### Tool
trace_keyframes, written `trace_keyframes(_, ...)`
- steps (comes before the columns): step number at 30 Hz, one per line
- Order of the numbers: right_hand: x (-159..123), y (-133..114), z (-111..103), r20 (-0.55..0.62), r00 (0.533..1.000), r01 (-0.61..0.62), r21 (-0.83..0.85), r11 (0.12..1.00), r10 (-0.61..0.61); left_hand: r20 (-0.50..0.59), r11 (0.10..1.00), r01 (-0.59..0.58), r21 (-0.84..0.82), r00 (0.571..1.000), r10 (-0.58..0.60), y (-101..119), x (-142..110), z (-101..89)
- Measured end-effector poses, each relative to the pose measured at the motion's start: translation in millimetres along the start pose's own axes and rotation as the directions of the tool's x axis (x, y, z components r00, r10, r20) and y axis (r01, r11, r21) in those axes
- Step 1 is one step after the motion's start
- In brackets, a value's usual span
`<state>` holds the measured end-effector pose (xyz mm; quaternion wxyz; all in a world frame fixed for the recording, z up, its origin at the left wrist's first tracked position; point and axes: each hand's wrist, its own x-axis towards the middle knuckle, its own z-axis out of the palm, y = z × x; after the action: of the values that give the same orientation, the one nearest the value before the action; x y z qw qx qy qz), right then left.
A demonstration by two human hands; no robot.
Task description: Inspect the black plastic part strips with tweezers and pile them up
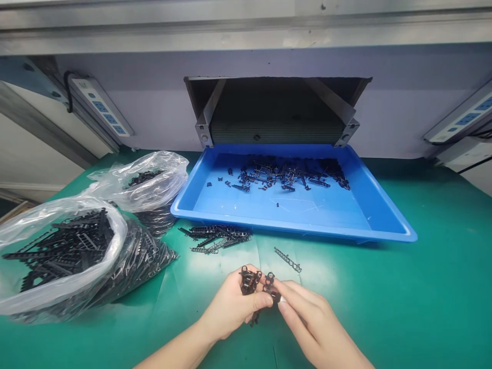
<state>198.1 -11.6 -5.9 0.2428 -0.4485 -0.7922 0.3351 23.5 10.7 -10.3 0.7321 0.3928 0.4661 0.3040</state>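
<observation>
Several small black plastic parts (249,281) stick out of my left hand (236,302), whose fingers are wrapped round them. My right hand (307,312) meets it at the front of the table, thumb and fingertips pinching another black plastic part (271,288) at the left thumb. Some of the parts are hidden behind the fingers. Just beyond my hands a single long black ladder-like strip (288,259) lies on the green table. Further left, a pile of similar black strips (219,238) lies in front of the blue tray (294,228).
Loose black parts (284,174) are scattered in the tray, under a conveyor belt end (277,118) in the wall opening. Two clear plastic bags of black parts stand at left, a near bag (119,230) and a far bag (169,171). Power strips (102,106) hang on both sides.
</observation>
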Motion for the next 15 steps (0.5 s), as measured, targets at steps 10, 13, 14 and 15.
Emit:
trace_keyframes(10, -0.2, 7.6, 4.6, -0.052, 0.997, 0.054, -0.122, 0.991, -0.06, 0.008, 0.992, -0.009, 0.124, 1.0, 0.008, 2.3, 2.0, -0.7)
trace_keyframes(13, -1.1, 8.6, 5.0, -0.056, 0.997, 0.049, -0.121, 0.991, -0.056, 0.003, 0.99, -0.013, 0.142, 1.0, 0.012, 3.7, 0.8, 1.6)
trace_keyframes(14, -1.2, 8.5, 5.3, -0.061, 0.996, 0.055, -0.123, 0.991, -0.063, -0.004, 0.99, -0.016, 0.141, 1.0, 0.017, 4.1, 0.5, 2.5)
trace_keyframes(15, -1.3, 8.3, 5.6, -0.067, 0.995, 0.062, -0.124, 0.99, -0.071, -0.008, 0.99, -0.017, 0.137, 1.0, 0.019, 4.4, 0.2, 3.2)
